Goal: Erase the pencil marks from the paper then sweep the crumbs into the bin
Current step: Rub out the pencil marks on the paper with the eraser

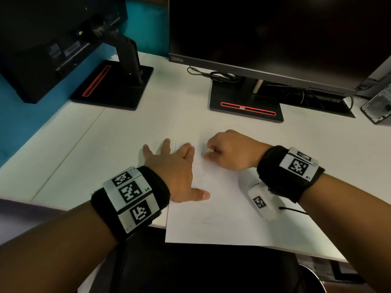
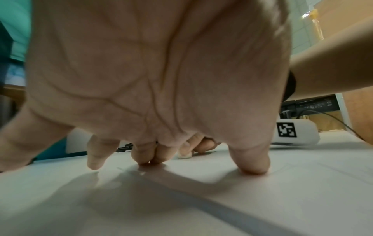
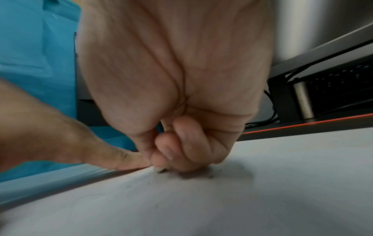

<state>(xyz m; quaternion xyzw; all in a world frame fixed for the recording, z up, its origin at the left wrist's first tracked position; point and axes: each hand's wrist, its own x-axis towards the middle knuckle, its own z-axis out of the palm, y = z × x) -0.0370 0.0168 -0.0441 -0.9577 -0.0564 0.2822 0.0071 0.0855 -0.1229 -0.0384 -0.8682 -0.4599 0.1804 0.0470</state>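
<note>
One sheet of paper (image 1: 232, 197) on the white table (image 1: 148, 123), near edge hanging slightly past the table's front. One small white eraser (image 2: 184, 156), pinched in my right hand (image 1: 230, 152); fingers curled tight round it, thumb and forefinger clamped, eraser tip down on the far left part of the sheet. Faint pencil marks (image 1: 206, 220): one squiggle near the front edge, a few more fainter strokes between my hands. Dark crumbs (image 3: 210, 174) scattered on the paper right under the right hand's grip, too small to count. My left hand (image 1: 175, 166) lies flat, fingers (image 2: 250, 161) spread and straight, tips pressing down across the paper's left edge, thumb out toward the near right; holds nothing. Two wrist bands with black-white markers, one per wrist. Two monitors at the far side: one (image 1: 275, 39) facing me, one (image 1: 53, 39) at far left seen from behind. Bin not seen.
</note>
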